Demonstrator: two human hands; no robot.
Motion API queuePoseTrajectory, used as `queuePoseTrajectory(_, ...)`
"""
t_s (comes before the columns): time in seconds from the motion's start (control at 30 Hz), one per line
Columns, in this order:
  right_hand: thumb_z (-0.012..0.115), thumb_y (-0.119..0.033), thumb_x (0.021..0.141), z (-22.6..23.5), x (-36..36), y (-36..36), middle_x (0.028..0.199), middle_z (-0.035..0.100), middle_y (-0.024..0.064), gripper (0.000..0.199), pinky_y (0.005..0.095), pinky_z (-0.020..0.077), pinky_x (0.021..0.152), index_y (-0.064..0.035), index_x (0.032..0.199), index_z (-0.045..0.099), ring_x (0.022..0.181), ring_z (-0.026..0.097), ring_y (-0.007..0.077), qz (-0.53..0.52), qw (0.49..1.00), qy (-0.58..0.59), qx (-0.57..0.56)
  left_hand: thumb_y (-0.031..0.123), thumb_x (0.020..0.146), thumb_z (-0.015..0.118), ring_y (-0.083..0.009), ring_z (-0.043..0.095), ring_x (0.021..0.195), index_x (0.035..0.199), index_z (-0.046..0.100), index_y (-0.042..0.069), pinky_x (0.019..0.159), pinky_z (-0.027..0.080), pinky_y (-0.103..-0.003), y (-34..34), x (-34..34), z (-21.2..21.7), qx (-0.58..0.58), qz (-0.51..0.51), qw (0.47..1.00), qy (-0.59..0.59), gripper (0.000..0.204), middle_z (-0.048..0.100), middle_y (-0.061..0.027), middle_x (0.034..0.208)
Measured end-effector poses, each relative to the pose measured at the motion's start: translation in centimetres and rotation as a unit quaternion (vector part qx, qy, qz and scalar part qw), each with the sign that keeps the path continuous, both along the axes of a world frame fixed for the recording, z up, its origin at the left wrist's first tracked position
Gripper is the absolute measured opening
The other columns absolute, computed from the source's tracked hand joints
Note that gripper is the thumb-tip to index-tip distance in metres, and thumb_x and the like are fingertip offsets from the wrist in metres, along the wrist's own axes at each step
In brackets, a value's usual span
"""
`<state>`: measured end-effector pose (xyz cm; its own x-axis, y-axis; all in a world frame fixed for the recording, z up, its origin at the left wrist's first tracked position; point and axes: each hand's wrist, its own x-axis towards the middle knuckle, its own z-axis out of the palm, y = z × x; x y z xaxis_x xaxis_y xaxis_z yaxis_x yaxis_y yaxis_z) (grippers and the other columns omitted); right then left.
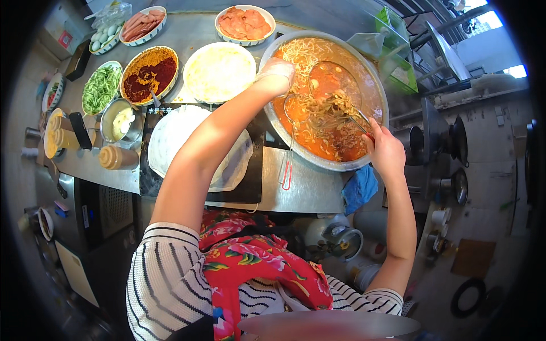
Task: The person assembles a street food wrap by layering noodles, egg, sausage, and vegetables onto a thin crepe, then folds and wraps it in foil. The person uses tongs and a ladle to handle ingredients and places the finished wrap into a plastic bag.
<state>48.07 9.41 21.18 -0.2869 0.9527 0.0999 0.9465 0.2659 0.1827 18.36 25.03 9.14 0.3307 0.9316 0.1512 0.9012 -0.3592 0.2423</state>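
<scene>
A big metal pot [380, 91] holds red-orange broth with bean sprouts [307, 50] and a heap of brownish strips or noodles [333, 111]. My left hand [277, 74], in a pale thin glove, reaches over the pot's left rim beside the sprouts; its fingers are too unclear to read. At the right rim, my right hand [388, 150] is closed on metal tongs [358, 119], whose far ends meet the brownish heap. A wire strainer [292, 136] with a red-edged handle leans on the near rim, its basket in the broth. A larger ring curves through the broth behind it.
Left of the pot are a plate of pale shreds [219, 73], a bowl of chili powder [149, 74], sliced cucumber [101, 88] and plates of meat [244, 24]. A round white sheet [176, 131] lies on a black griddle [257, 176]. A blue cloth [360, 188] hangs at the counter edge.
</scene>
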Motion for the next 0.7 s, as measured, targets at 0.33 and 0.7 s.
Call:
queuePoseTrajectory(0.33,0.067,-0.029,0.091,0.2,1.0,1.2,0.09,0.067,0.0117,0.044,0.0436,0.0538,0.067,-0.0129,0.131,0.059,0.078,0.067,0.034,0.004,0.999,0.032,0.027,0.02,0.089,0.058,-0.0398,0.066,0.098,0.122,0.06,0.007,0.086,0.053,-0.047,-3.0,-0.9,-1.2,-0.081,0.01,0.993,-0.084,0.036,0.069,-0.0222,0.102)
queuePoseTrajectory(0.7,0.07,-0.019,0.091,10.7,-6.9,-6.2,0.088,0.066,0.0117,0.043,0.0362,0.0523,0.066,-0.012,0.132,0.06,0.072,0.065,0.0261,0.043,0.987,0.135,0.072,0.019,0.091,0.06,-0.0355,0.067,0.094,0.12,0.066,0.009,0.086,0.053,-0.044,-30.3,-21.6,-2.5,0.008,0.281,0.94,-0.195,0.031,0.07,-0.0179,0.102)
